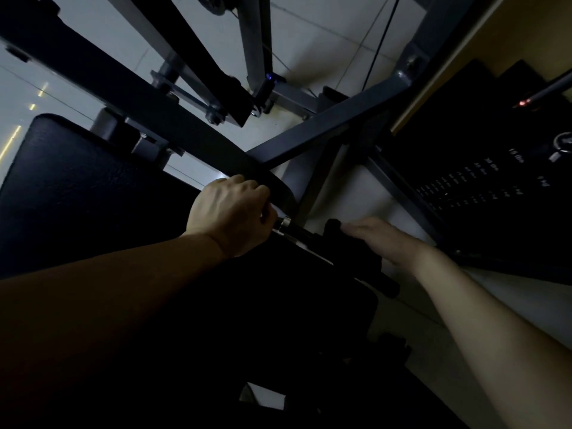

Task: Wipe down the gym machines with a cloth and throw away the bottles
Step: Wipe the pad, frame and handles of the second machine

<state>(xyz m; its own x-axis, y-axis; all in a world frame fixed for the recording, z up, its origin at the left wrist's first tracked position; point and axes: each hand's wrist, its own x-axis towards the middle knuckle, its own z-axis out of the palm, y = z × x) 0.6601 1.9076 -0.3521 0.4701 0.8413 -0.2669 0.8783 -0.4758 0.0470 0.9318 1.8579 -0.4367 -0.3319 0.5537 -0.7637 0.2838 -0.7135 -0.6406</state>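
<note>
Fingers of my left hand (230, 212) curl round a metal bar (286, 225); my right hand (380, 238) lies flat beside them. No cloth or bottles seen; most work seems left.

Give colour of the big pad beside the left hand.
The pad is black, faintly grained; head view shows it.

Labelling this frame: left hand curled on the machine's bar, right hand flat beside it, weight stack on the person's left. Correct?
One slip: the weight stack sits on the person's right, past the right hand, per the head view. The left hand curled on the bar and the flat right hand are as stated.
</note>
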